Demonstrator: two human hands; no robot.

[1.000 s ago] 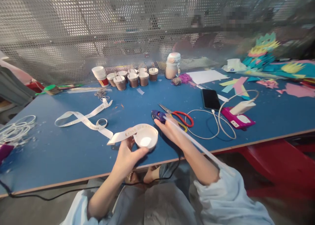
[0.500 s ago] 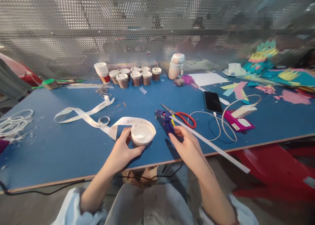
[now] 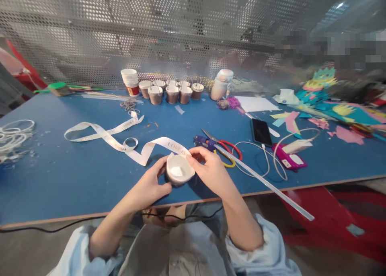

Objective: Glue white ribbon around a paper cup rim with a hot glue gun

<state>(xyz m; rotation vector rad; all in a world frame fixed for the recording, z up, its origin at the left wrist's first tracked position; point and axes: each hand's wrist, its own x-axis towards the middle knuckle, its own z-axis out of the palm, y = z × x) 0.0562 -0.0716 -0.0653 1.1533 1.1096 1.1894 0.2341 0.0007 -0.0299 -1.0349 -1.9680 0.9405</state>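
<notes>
A white paper cup (image 3: 180, 169) stands near the table's front edge, with my left hand (image 3: 153, 183) curled round its left side. My right hand (image 3: 208, 167) pinches a white printed ribbon (image 3: 163, 142) at the cup's right rim. From there the ribbon runs left in loops across the table. To the right of my right hand lies a blue hot glue gun (image 3: 205, 142) with a long clear glue stick (image 3: 265, 182) sticking out of it. Scissors (image 3: 230, 149) with red and yellow handles lie beside the gun.
Several wrapped cups with handles (image 3: 173, 95) and a stack of paper cups (image 3: 129, 82) line the back. At right are a phone (image 3: 261, 132), a magenta power strip (image 3: 289, 157) with cables and coloured paper scraps (image 3: 346, 135). White cord (image 3: 16, 141) lies at left.
My right hand has moved left from the glue gun to the ribbon at the cup's rim. The glue gun now lies released on the table. My left hand stays on the cup.
</notes>
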